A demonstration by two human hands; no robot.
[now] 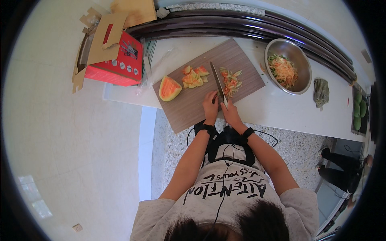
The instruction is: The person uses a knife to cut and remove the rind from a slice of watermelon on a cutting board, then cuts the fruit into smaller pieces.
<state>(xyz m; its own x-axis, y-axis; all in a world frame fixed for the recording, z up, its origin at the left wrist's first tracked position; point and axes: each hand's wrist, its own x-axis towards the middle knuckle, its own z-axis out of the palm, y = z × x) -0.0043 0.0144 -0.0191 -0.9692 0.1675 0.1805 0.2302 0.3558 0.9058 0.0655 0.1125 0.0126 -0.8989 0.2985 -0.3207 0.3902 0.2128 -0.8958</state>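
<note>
My right hand (231, 114) grips the handle of a kitchen knife (216, 78), whose long blade points away from me over a wood-grain cutting board (193, 110). Close along the blade's left side sits my left hand (210, 104), fingers curled with the tips near the edge. Whether it pinches a small piece there is hidden. Right of the blade lies a heap of thin red and pale green strips (231, 81). Peeled, chunky melon rind pieces (194, 77) are piled to the left. A cut wedge of watermelon (170, 88) rests near the board's left edge.
A steel bowl (307, 70) of shredded orange and green food stands right of the board, beside a crumpled cloth (321, 92). Green fruits (357, 108) sit in a dark tray. A torn red carton (116, 64) and dark pipes (211, 22) border the table. Another person's legs (340, 168) show at right.
</note>
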